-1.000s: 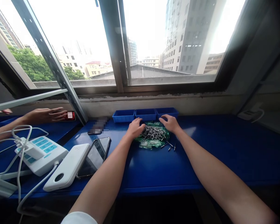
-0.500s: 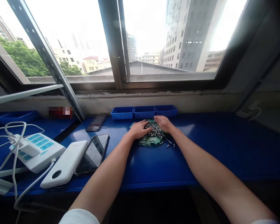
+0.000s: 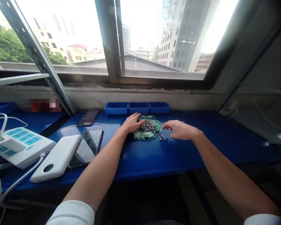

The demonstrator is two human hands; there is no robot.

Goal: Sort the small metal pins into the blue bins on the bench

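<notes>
A heap of silver pop rivets (image 3: 148, 125) lies mixed with small green pieces (image 3: 142, 135), which look like packets or circuit boards, on the blue table (image 3: 154, 156). My left hand (image 3: 132, 122) rests along the left side of the heap, its fingers stretched and thumb apart, touching the pile. To the right of the heap, my right hand (image 3: 178, 128) hovers over the table with fingers loosely bent and apart, nothing seen in them. Several loose rivets (image 3: 161, 137) stick out at the heap's front right edge.
Behind the heap three blue bins (image 3: 138, 107) stand in a row against the wall. At the left lie a phone (image 3: 86, 148), a white power bank (image 3: 56, 157) and a white power strip (image 3: 25, 145) with cables. A metal shelf post (image 3: 46, 68) rises at the back left.
My right hand has left the heap's right side and moved right and toward me. My left hand stays at the pile. The view has turned slightly right.
</notes>
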